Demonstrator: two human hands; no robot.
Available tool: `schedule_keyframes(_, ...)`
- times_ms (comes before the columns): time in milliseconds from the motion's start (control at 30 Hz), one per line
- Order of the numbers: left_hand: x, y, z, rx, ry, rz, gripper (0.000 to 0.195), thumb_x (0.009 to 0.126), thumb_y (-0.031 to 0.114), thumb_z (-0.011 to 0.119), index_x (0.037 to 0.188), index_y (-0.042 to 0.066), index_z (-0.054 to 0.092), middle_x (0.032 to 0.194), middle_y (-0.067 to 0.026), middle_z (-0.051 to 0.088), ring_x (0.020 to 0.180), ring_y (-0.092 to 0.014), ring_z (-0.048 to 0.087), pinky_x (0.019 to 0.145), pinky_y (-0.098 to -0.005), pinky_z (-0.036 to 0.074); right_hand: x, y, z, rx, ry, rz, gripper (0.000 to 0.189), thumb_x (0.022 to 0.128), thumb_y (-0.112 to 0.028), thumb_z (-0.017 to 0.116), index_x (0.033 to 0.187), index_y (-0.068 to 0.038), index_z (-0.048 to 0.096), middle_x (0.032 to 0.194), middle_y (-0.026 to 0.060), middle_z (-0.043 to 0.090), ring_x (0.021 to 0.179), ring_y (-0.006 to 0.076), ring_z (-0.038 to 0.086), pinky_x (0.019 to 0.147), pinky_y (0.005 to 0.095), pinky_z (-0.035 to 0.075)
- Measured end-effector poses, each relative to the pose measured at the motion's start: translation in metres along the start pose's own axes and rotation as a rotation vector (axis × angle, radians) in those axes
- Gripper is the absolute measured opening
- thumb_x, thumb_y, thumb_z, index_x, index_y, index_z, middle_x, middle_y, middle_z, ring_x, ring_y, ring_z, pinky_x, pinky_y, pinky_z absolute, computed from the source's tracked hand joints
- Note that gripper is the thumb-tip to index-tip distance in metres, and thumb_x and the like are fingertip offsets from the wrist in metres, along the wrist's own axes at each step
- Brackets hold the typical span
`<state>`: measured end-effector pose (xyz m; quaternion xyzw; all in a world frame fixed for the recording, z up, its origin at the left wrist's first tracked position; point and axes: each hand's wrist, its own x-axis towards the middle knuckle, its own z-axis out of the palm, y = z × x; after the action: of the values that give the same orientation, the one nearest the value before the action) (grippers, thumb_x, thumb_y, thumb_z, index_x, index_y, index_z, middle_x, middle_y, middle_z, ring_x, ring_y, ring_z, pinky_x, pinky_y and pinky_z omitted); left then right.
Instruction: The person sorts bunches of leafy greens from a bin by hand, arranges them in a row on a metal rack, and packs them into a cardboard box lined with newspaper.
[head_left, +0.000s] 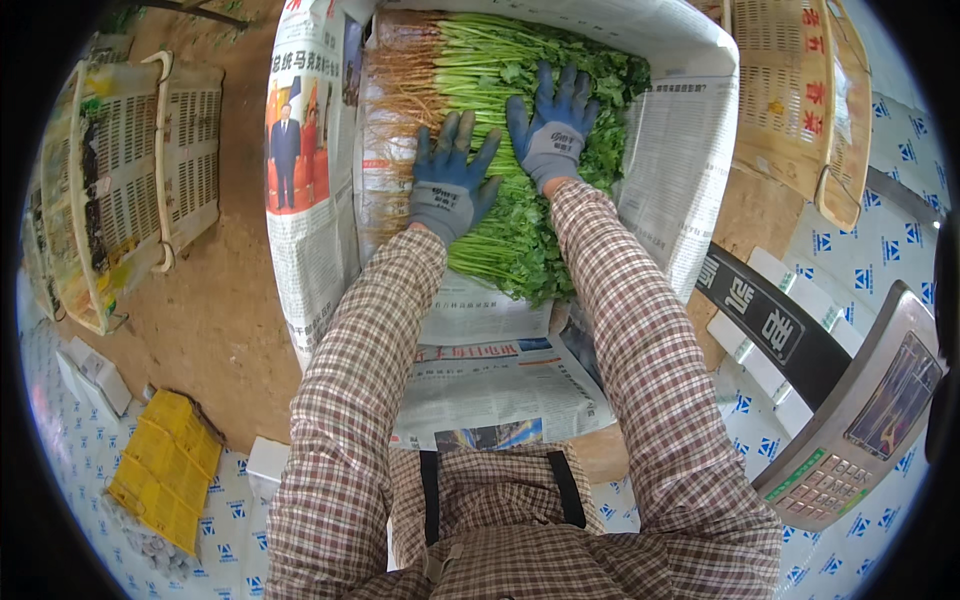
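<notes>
A thick layer of leafy green herbs, looking like cilantro (480, 71), lies in a box lined with newspaper (675, 142). The brown roots (397, 90) point left and the leaves point right. My left hand (452, 180), in a blue-and-grey coated work glove, rests spread on the stems beside the roots. Farther up and to the right, my right hand (553, 120), gloved alike, presses flat on the stems and leaves with its fingers apart. Neither hand grips anything. A newspaper flap (495, 382) hangs over the box's near side. The box's own walls are hidden under the paper.
At the right stands an electronic scale's display and keypad (847, 427) on a dark post (772, 322). Slatted plastic crates stand left (191, 142) and upper right (780, 97). A yellow crate (165, 465) sits on the printed floor sheeting (244, 517) at lower left.
</notes>
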<state>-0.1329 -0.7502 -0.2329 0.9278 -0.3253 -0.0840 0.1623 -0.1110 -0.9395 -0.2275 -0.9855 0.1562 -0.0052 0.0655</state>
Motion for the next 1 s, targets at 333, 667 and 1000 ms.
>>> schedule_keyframes(333, 0.0, 0.0, -0.001, 0.013, -0.007, -0.02, 0.077, 0.094, 0.049, 0.061, 0.16, 0.029, 0.028, 0.169, -0.0146, 0.011, 0.155, -0.035, 0.011, 0.122, -0.0632, 0.009, -0.096, -0.016, -0.054, 0.155, 0.088, 0.162, 0.07, 0.1, -0.053, 0.042, 0.159, -0.017, 0.034, 0.166, 0.0235, 0.02, 0.151, 0.0485, 0.018, 0.121, 0.0629, 0.01)
schedule_keyframes(667, -0.001, 0.001, -0.01, -0.049, 0.002, 0.024, 0.07, 0.096, 0.052, 0.058, 0.157, 0.026, 0.036, 0.167, -0.0184, 0.016, 0.156, -0.036, 0.007, 0.122, -0.063, 0.005, -0.114, -0.005, -0.004, 0.091, -0.082, 0.145, 0.07, 0.101, -0.051, 0.041, 0.161, -0.018, 0.026, 0.169, 0.0213, 0.011, 0.154, 0.0448, 0.012, 0.121, 0.0621, 0.009)
schedule_keyframes(1000, -0.028, 0.021, 0.004, -0.016, -0.038, 0.006, 0.072, 0.1, 0.056, 0.05, 0.162, 0.03, 0.025, 0.17, -0.0172, 0.005, 0.157, -0.036, 0.001, 0.122, -0.0634, -0.001, -0.127, -0.015, -0.04, 0.209, 0.056, 0.156, 0.065, 0.103, -0.047, 0.042, 0.159, -0.016, 0.031, 0.166, 0.024, 0.018, 0.153, 0.0458, 0.013, 0.121, 0.0624, 0.01)
